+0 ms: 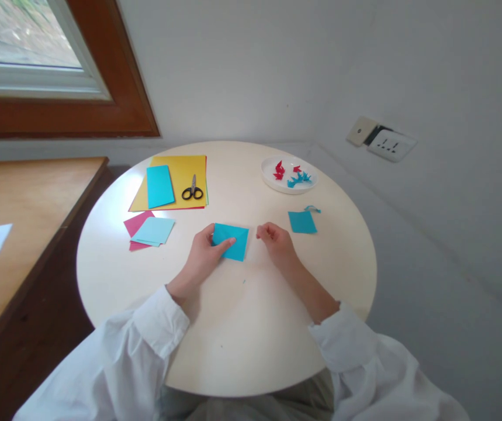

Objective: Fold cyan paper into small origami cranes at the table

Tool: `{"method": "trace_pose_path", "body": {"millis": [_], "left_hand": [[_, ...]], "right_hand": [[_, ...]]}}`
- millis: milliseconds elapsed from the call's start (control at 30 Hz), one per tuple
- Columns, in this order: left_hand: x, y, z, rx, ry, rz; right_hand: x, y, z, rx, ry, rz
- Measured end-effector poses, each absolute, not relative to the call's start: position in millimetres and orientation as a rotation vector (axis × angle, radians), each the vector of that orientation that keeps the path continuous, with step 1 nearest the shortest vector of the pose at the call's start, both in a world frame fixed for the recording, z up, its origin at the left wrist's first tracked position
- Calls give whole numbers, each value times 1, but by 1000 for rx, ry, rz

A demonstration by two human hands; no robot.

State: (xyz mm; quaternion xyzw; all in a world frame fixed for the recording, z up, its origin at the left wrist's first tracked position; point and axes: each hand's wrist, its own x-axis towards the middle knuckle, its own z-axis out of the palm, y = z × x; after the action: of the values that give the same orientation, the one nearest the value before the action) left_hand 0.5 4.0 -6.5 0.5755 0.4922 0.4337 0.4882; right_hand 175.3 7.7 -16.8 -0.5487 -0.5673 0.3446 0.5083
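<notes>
A small blue paper square (233, 241) lies on the round cream table (233, 327) in front of me. My left hand (204, 254) rests on its left edge, thumb laid across the sheet and fingers curled at its corner, holding it. Just right of the sheet, my right hand (277, 241) hovers with its fingers curled in; nothing shows in them. Another small blue square (302, 222) lies to the right, with a thin blue scrap (312, 209) beside it.
A white plate (288, 175) of small red and blue folded pieces sits at the back right. Black scissors (193, 190) and a blue sheet (160, 185) lie on yellow paper (184, 169). Light-blue and pink squares (152, 230) are at left. A wooden desk (23, 234) stands alongside.
</notes>
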Motion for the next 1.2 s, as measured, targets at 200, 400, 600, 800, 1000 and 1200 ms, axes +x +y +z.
{"method": "trace_pose_path", "body": {"millis": [200,400,600,800,1000,1200], "left_hand": [[0,7,-11,1389,1113,1084],[-3,11,-9,1590,1154,1240],[-7,10,-16,2003,1203,1236],[-7,10,-17,1919,1307,1137],[-5,5,-12,1764,1181,1109],[-2,7,2,1656,1132,1251]], "right_hand": [[166,3,-16,-1214,-1493,1054],[171,-1,-13,-1196,-1547,559],[183,-1,-17,-1061,-1925,113],[182,-1,-20,-1068,-1905,20],[179,-6,-15,-1084,-1831,213],[175,5,-10,-1089,-1512,690]]}}
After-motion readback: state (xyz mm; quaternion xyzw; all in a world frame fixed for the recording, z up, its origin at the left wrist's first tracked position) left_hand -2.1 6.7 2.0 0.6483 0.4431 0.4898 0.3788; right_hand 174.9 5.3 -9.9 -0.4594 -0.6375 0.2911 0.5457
